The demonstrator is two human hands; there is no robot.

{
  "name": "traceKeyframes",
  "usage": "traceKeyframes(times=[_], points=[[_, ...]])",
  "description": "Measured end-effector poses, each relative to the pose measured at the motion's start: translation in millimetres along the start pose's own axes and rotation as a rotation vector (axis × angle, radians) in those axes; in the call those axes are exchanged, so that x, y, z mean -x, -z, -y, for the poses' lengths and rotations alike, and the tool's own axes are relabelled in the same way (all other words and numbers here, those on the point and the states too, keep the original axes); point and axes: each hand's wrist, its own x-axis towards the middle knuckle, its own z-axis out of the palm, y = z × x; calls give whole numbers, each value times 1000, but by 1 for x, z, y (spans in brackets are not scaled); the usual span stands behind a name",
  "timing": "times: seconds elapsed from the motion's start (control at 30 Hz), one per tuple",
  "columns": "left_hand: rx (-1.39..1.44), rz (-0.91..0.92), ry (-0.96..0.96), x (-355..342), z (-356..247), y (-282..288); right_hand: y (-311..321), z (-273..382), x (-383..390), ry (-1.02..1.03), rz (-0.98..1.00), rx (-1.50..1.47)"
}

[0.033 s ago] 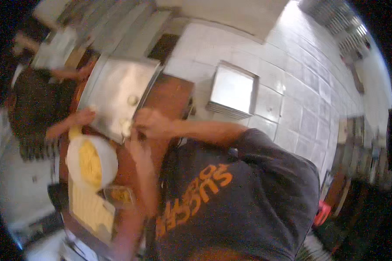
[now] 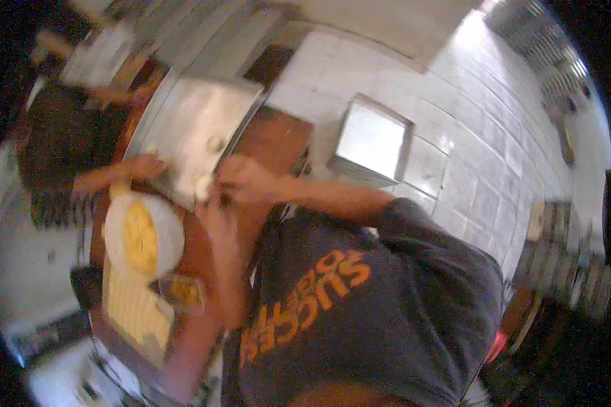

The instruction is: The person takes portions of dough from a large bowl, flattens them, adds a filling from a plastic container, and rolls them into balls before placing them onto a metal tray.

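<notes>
My left hand [image 2: 216, 210] and my right hand [image 2: 239, 175] meet at the near right edge of a metal tray [image 2: 187, 119], around a small pale lump [image 2: 202, 187], perhaps dough. Their fingers are smeared by motion, so their grip is unclear. Another round pale piece [image 2: 216, 144] lies on the tray. A white bowl [image 2: 173, 237] of yellow shreds sits left of my forearms, with a board of pale yellow strips [image 2: 132, 312] and a small clear container [image 2: 183, 292] below it.
A co-worker [image 2: 68, 139] stands across the wooden table [image 2: 278, 132], one hand [image 2: 146, 166] at the tray's left edge. A stack of square metal trays [image 2: 370, 142] sits on the tiled floor [image 2: 461, 115] to the right. Shelves and stacked items line the far right.
The whole view has shifted slightly, with the tray and bowl appearing higher in the picture. My hands stay together at the tray's edge; the co-worker's near hand has moved slightly toward the tray.
</notes>
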Motion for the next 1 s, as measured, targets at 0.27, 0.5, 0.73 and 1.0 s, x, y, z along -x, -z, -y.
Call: traceKeyframes(times=[0.27,0.5,0.73,1.0], points=[[-724,-10,-344,37,-59,-32,5,-5,-13,-323,37,-547],[-1244,105,-1051,23,-45,-19,25,-6,-7,-1160,124,-1439],[-1124,246,-1152,7,-24,-38,31,-14,15,-1349,-18,-1774],[-1063,258,-1082,2,6,-28,22,-42,42,-1286,89,-1792]])
